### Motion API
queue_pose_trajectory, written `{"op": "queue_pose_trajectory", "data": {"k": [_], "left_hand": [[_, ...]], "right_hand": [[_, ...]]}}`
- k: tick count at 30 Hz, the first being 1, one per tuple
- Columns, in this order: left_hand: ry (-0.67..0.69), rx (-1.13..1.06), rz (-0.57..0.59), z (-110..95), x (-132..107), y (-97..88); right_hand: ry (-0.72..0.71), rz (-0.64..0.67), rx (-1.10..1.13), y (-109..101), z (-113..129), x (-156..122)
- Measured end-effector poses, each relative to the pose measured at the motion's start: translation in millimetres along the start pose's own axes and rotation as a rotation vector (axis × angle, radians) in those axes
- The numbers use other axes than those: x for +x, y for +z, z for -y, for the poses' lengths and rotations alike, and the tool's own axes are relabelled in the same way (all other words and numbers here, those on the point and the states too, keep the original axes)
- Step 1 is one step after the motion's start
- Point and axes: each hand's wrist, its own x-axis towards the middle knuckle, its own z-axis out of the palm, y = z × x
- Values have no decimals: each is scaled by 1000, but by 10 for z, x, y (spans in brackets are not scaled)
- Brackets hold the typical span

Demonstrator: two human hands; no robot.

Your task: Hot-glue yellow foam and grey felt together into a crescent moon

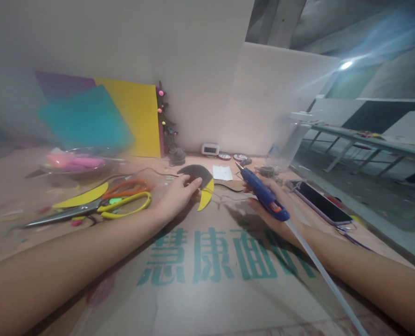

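My left hand [180,191] grips a crescent-shaped piece [207,195] at the middle of the table, fingers and thumb closed on it. The crescent is dark along its upper part and yellow toward its lower tip. In my right hand [263,205] is a blue glue gun [261,189], its metal nozzle pointing up and left, toward the far side of the table. A long whitish glue stick [321,266] trails from its rear end. Left of my left hand lie big scissors [127,201] with orange and yellow handles, next to a yellow cut piece [81,196].
A clear bowl of pink pieces [76,163] stands at the left, before coloured sheets [130,116]. At the back are a small digital clock [210,149] and a white paper [222,173]. A phone [322,204] lies by the right edge, near a clear container [287,142].
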Motion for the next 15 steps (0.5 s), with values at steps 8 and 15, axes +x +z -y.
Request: {"op": "queue_pose_trajectory", "data": {"k": [8,15], "left_hand": [[58,297,83,-62,-47,-28],[96,241,103,-42,-19,-9]], "right_hand": [[57,-45,-38,-7,15,-6],[230,81,39,0,28,-35]]}}
